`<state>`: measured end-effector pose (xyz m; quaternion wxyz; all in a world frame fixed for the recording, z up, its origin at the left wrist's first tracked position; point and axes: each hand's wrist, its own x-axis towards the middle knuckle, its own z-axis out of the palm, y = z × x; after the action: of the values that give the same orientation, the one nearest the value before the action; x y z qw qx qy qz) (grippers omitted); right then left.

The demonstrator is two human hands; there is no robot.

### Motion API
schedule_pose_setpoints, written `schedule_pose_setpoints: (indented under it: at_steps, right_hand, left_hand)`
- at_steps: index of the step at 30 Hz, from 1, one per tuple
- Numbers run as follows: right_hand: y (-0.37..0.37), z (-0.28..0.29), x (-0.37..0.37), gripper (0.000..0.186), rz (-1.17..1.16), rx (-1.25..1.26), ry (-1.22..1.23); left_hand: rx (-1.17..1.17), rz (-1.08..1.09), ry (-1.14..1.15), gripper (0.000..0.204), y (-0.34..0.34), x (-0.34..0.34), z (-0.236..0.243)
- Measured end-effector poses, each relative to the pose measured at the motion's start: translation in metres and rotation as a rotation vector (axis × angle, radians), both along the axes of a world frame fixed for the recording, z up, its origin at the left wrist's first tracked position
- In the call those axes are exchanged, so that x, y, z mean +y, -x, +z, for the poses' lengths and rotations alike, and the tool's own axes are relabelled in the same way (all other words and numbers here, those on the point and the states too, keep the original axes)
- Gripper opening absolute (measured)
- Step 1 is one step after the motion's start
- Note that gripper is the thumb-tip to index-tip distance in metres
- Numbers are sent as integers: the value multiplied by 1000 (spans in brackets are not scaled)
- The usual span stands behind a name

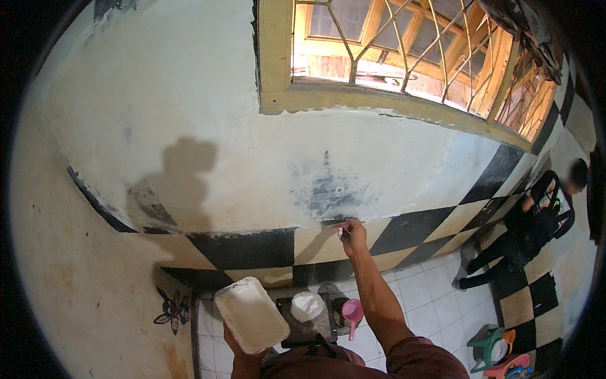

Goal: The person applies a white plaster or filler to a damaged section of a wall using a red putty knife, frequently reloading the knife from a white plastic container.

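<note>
My right hand (355, 239) is raised to the wall, its fingers closed round a small flat tool (341, 233) with a whitish end; its exact kind does not show clearly. The tool is at the upper edge of the black and cream checks, just below a dark smudged patch (328, 189) on the whitish wall (240, 158). Low on the left, my left hand (233, 344) grips the side of a rectangular white tub (252, 314), tilted, with pale paste or paint inside. Most of those fingers are hidden beneath the tub.
Below me stand a dark stool (325, 325) with a white plastic bag (307, 306) and a pink dipper (352, 311). A person in dark clothes (530, 221) is at the right. Small plastic chairs (486, 347) stand lower right. Above is a yellow-framed, grilled window (379, 110).
</note>
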<state>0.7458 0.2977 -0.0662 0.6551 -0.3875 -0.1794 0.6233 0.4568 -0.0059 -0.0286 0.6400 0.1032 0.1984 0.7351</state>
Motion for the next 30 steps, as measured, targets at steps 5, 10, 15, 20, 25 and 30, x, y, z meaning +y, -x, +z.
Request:
schedule_pose_setpoints:
  at_steps: [5,10,15,20,25,30]
  right_hand:
    - [18,56,-1,16,-31,91,-76]
    - [15,109,2,12,-97,128,-156]
    - [10,170,-37,8,-73,146,-257]
    - [-21,87,-74,19,-74,4,-267]
    - [-65,-37,-49,14,-78,-36,-63]
    - [-74,-8,14,17,-247,1,97]
  left_hand:
    - [-58,-43,-16,68,-4,-3,26]
    - [-89,-45,-57,65,-7,2,30]
    - [-123,-6,-3,64,-1,-1,21]
    - [3,50,37,67,0,-2,5]
    - [-94,-26,26,67,-10,0,6]
    - [191,-9,41,66,-22,4,3]
